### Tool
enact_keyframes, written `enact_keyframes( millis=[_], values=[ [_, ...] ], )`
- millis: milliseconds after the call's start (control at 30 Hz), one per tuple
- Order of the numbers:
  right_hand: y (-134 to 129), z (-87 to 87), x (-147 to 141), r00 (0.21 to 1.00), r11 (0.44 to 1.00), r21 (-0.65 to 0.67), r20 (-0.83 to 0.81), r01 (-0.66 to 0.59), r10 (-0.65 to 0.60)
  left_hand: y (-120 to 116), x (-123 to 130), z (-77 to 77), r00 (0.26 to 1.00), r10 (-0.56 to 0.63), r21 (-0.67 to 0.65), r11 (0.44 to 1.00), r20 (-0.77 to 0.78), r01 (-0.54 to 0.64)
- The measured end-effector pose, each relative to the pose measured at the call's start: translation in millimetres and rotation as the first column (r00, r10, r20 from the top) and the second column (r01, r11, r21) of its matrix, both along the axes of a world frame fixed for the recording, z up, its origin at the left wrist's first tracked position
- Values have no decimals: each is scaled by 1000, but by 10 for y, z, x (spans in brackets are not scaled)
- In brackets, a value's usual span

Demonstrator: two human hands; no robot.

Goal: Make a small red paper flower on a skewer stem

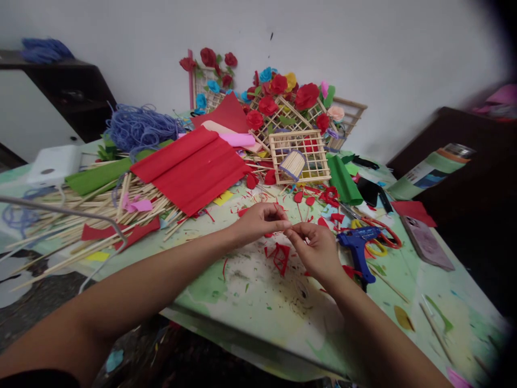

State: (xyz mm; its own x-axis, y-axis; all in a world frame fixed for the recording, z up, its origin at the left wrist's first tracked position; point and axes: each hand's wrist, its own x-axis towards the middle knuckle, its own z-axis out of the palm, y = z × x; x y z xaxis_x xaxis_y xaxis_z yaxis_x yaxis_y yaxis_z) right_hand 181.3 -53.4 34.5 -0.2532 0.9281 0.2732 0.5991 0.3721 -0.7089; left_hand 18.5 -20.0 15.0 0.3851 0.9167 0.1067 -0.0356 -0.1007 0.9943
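My left hand (262, 221) and my right hand (315, 249) meet fingertip to fingertip above the front middle of the table. Thumb and fingers of each are pinched together; whatever lies between them is too small or hidden to make out. Below them, red paper scraps (278, 258) are scattered on the tabletop. Right of my right hand lies a blue hot glue gun (359, 245), its nozzle end beside orange-handled scissors (385, 231). Several red petal-shaped pieces (298, 197) rest just beyond my fingers.
Behind stand stick lattices with paper flowers (278, 102). A large red paper sheet (194, 167) covers a pile of thin sticks (109, 215) at left, near tangled blue cord (141, 126). At right are a phone (426, 242), a bottle (430, 170) and green paper (343, 180).
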Motion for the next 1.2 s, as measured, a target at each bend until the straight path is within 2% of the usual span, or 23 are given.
enact_keyframes(
  millis=[267, 400, 633, 933, 1200],
  values=[
    [14, 42, 35, 998, 1000, -14, -55, 26, -27, 34, -33, 42, 998, 38, 65, 997, -41, -35],
    [13, 61, 58, 999, 999, 33, 0, 39, -39, 46, -41, 44, 997, 49, 79, 996, -53, -45],
    [-43, 45, 43, 993, 988, 153, 115, -15, -2, 42, -29, -5, 989, 119, 122, 987, -92, -107],
    [-81, 28, 32, 983, 980, 185, 182, -69, 35, 15, -21, 29, 971, 190, 155, 974, -148, -167],
    [-91, 6, 20, 974, 978, 191, 224, -85, 41, -10, -22, 54, 969, 167, 140, 980, -179, -143]
  ],
)
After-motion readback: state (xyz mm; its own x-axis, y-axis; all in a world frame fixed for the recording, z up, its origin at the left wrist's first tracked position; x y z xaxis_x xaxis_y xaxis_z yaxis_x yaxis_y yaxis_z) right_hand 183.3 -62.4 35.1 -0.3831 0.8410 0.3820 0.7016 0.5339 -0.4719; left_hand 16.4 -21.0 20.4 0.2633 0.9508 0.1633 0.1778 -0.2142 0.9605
